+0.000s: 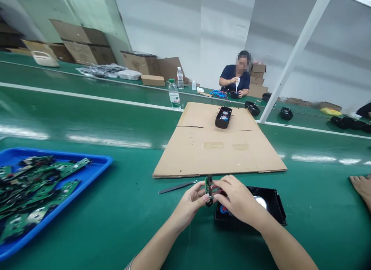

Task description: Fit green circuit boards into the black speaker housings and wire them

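My left hand (pixel 193 196) grips a small green circuit board (pixel 208 190), held on edge above the green bench. Close against the board's right side, my right hand (pixel 234 196) pinches thin red wires (pixel 215 188); the wire ends are too small to make out. Beneath my right hand lies an open black plastic casing (pixel 275 208) with a round silver-white part (pixel 261 202) inside and something blue at its left end. My right hand and wrist hide much of the casing. A pair of tweezers (pixel 177 187) rests on the bench beyond my left hand.
A blue tray (pixel 101 161) heaped with circuit boards stands at left. Ahead lies a cardboard sheet (pixel 214 158) bearing another black casing (pixel 223 117). A water bottle (pixel 174 96) stands behind. Another person (pixel 236 76) works opposite; someone's hand (pixel 362 188) rests at right.
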A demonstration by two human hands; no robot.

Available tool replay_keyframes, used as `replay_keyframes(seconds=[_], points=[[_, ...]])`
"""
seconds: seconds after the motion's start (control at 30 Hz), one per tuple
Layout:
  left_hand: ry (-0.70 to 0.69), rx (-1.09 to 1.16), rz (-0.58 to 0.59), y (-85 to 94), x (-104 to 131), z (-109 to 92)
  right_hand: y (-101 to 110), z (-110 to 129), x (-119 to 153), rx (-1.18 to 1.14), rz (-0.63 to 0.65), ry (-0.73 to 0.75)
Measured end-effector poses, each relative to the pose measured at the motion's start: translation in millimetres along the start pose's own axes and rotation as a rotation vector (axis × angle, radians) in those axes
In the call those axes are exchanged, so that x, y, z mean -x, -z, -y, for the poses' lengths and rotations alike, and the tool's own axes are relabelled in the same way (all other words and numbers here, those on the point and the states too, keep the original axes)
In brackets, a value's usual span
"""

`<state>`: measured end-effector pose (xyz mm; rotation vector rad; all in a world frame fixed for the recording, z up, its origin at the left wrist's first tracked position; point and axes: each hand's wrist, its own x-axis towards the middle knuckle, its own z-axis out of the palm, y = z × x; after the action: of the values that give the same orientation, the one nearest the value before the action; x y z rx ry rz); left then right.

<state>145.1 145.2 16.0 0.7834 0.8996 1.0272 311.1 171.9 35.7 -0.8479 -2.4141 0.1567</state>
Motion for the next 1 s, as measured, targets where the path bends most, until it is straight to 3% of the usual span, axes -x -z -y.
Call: replay_keyframes(seconds=[0.1, 0.3, 0.4, 0.5, 0.6, 0.7, 0.77, 0.87, 1.0], points=[[0.011, 0.033, -0.029, 0.7, 4, -4, 36, -4, 11, 0.097, 0.219, -0.098], [-0.012, -0.147, 0.042, 0.7, 4, -1, 87, -11, 38, 0.093, 0.427, -0.362], [0.012, -0.119, 0.077, -1.6, 4, 1, 106, -10, 53, 0.018, 0.426, -0.453], [0.024, -0.096, 0.089, -3.8, 7, -2, 119, -7, 67, 0.002, 0.311, -0.449], [0.081, -0.129, 0.113, -2.9, 9, -5, 114, -10, 75, -0.035, 0.329, -0.492], [0.136, -0.145, 0.159, 0.1, 10, -4, 89, -22, 80, 0.102, 0.591, -0.501], [0.157, -0.161, 0.218, 1.5, 11, -2, 69, -32, 83, 0.197, 0.682, -0.547], [0.178, -0.205, 0.334, 1.7, 12, 2, 45, -39, 85, 0.219, 0.603, -0.600], [0.178, -0.195, 0.430, 1.0, 16, 5, 27, -35, 76, 0.181, 0.471, -0.541]])
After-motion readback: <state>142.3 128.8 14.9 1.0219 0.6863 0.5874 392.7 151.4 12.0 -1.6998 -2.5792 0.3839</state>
